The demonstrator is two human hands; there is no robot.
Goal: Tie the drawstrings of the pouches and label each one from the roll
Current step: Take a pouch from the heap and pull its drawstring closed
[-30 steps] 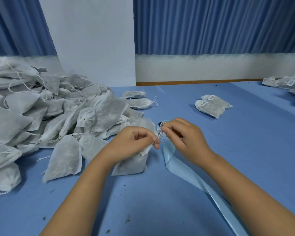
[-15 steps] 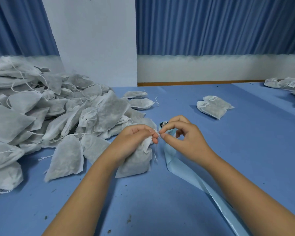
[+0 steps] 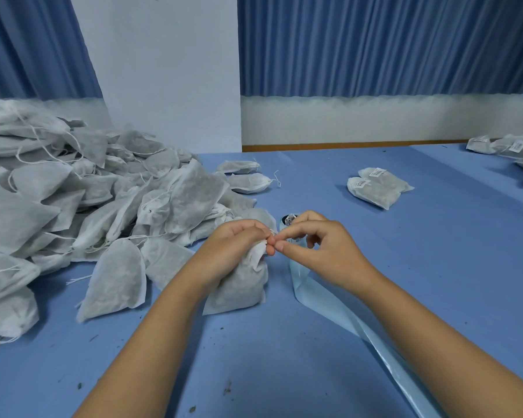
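Head view: the left hand (image 3: 233, 245) has its grip curled round the gathered neck of a filled grey-white fabric pouch (image 3: 239, 291), which stands on the blue surface (image 3: 435, 267) just in front of the person. The right hand (image 3: 323, 248) meets it fingertip to fingertip, thumb and forefinger pressed together in a pinch at the pouch's mouth; the drawstring is too fine to make out there.

To tie well, I judge the left grip should keep the neck bunched tight while the right draws the knot snug against the fabric. The small label roll (image 3: 289, 220) sits just behind the hands, ready for the next step.

The pouch looks soft, plump and slightly translucent, its top crumpled white.
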